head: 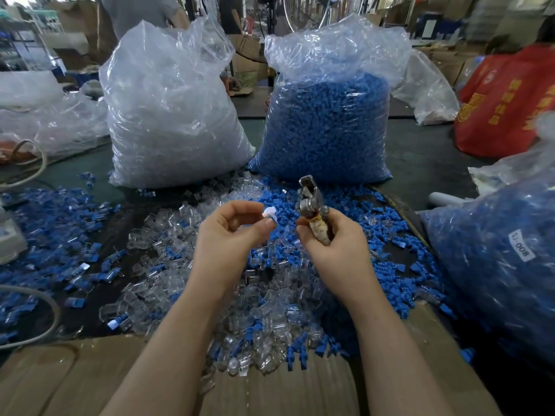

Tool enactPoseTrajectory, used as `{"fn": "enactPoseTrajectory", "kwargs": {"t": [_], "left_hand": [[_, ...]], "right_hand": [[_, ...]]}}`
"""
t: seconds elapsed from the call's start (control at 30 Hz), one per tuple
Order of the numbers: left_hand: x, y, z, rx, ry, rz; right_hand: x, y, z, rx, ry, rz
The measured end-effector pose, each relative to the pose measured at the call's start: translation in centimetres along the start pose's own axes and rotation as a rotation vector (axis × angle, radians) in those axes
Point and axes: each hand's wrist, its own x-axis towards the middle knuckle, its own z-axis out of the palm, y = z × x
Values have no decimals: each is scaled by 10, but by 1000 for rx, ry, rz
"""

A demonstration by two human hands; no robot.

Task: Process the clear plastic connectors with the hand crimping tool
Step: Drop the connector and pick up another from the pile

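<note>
Your left hand (231, 232) and right hand (327, 235) are up side by side over the loose heap of connectors (210, 295) on the bench (420, 163). The crimping tool (312, 205) stands upright in your right hand, and a single connector (269, 212) sits just left of it in your left fingertips. Behind the heap stand two sacks, one left (171, 115), one right (327, 121). A third sack (504, 259) lies at your right. Cardboard (75, 382) lies nearest you.

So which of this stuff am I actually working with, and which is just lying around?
In the job:
- crimping tool, gripped by right hand
- small connector, pinched by left hand
- loose clear connectors on the table
- bag of clear connectors

Lying about:
- bag of blue parts
- labelled bag, right
- grey cable, left
</note>
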Motion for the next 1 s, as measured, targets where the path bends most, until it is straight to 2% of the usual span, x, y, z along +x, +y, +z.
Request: {"fn": "enactPoseTrajectory", "kwargs": {"t": [0.27, 0.47, 0.7, 1.0], "left_hand": [[-1, 3, 0, -52, -12, 81], [-1, 3, -3, -31, -56, 143], [2, 3, -7, 28, -86, 200], [3, 1, -10, 23, -95, 186]], "right_hand": [[-2, 1, -1, -254, -164, -16], [-2, 0, 1, -292, -217, -11], [-4, 0, 1, -368, -221, -31], [-6, -3, 3, -433, -182, -58]]}}
